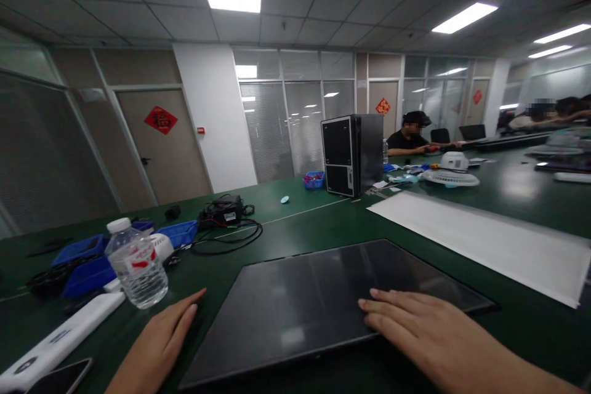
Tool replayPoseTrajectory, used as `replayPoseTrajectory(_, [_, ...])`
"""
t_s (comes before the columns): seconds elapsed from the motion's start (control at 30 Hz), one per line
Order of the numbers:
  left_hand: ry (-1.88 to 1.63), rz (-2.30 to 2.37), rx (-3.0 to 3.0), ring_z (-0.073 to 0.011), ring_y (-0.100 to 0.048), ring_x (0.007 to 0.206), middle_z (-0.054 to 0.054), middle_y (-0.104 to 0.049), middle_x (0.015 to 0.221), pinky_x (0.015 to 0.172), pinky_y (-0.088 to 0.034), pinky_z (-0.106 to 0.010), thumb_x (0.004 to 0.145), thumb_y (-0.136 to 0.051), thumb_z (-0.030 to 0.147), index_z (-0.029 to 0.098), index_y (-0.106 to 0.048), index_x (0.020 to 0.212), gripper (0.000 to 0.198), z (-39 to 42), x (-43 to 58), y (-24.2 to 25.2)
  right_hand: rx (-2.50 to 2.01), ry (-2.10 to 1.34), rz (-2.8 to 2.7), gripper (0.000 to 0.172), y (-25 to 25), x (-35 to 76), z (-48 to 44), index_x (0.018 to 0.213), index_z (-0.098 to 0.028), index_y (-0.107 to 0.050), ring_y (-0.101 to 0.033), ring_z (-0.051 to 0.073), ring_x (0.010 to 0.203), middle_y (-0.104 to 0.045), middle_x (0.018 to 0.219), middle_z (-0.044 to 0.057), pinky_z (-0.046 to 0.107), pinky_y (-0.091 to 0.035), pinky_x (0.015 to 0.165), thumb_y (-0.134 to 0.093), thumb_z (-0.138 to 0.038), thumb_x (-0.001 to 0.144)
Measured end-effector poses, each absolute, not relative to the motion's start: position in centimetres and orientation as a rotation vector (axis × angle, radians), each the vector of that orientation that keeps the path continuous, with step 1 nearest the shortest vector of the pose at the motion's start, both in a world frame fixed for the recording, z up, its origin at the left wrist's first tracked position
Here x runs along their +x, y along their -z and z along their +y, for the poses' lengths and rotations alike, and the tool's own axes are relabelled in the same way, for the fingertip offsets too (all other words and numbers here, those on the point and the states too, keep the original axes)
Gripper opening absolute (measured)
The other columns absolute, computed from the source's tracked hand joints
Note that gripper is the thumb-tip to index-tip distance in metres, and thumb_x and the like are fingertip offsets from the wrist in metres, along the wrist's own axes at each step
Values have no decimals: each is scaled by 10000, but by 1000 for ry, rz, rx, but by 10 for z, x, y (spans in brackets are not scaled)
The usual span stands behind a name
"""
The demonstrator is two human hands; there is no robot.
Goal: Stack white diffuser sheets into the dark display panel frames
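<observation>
A flat, black, glossy screen panel (314, 295) lies face up on the green table (295, 221), reflecting the ceiling lights. My right hand (420, 326) is stretched out over its near right part with the fingers together; whether it presses on the surface I cannot tell. Left of the panel, my left hand (159, 341) reaches forward just above the table, fingers extended and holding nothing. Beyond that hand stands a clear water bottle (138, 268) with a white cap and a red-marked label. Neither hand grips anything.
At the left lie a long white box (62, 335), a phone (62, 377), blue trays (90, 271) and a black adapter with cables (226, 212). A black computer tower (353, 154) stands behind the panel. A white sheet (484, 240) lies right; a co-worker (409, 138) sits beyond.
</observation>
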State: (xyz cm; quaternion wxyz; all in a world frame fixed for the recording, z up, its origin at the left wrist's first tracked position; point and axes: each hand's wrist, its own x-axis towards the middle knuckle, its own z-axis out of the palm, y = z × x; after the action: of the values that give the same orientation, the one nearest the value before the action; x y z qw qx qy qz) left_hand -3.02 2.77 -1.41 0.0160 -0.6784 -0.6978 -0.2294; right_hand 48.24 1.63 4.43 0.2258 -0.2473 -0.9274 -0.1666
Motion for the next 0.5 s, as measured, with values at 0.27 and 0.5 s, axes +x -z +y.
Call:
replayPoseTrajectory(0.27, [553,-1918,-2384,-279,-460,1394,51,-461,1534,1124,-399,-492,916,-517,527,411,-555,1377,477,15,-16,7,-954,105,-2722,403,-57,497,88,1296,-268,-607,-630,270,1170,-683,1251,78,474,-508,978,-480,-466,968])
replayPoseTrajectory(0.5, [449,-1998,-2381,-286,-439,1405,25,-468,1528,1144,-361,-519,924,-504,543,400,-535,1394,493,13,-11,2,-1864,668,-2127,575,-21,605,212,1329,-81,-570,-411,413,1355,-493,1430,265,581,-317,1084,-506,-449,892])
